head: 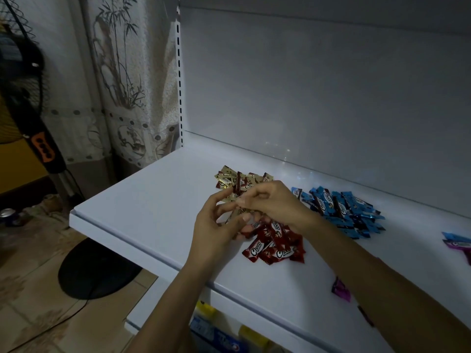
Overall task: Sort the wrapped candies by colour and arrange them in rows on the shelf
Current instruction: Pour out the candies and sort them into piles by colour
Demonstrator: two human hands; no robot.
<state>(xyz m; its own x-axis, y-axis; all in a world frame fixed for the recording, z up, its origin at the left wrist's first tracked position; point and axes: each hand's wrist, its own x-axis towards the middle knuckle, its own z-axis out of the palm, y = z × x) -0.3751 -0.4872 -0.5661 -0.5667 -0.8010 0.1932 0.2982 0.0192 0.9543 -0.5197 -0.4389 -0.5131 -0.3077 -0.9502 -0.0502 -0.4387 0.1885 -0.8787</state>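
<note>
White shelf [158,200], lit from above, with a white back panel. All positions are given from the red pile.

Patterned curtain [127,72]: far left and behind, past the shelf end. Standing fan [28,103]: further left, on the tiled floor.

Blue pile [341,210]: just right and a little behind, a loose heap close to the back panel.

Red pile [275,245]: mid-shelf, toward the front edge, wrappers overlapping.

Gold pile [229,179]: behind and left, partly hidden by the hands.

Left hand [216,228]: just left of the red pile and raised off the shelf. Its fingers curl round a small bunch of gold candies [235,215], thumb across them.

Right hand [272,202]: directly behind and above the red pile, forearm crossing in from the right. Thumb and forefinger pinch one gold-and-brown candy [238,186], which stands upright above the fingertips. The other fingers are curled under. The two hands touch at the fingertips.

Purple candies [456,242]: far right, at the frame edge. A single purple candy [340,289]: right and in front, near the shelf lip.

Drink can [7,215]: far left, on the floor.
</note>
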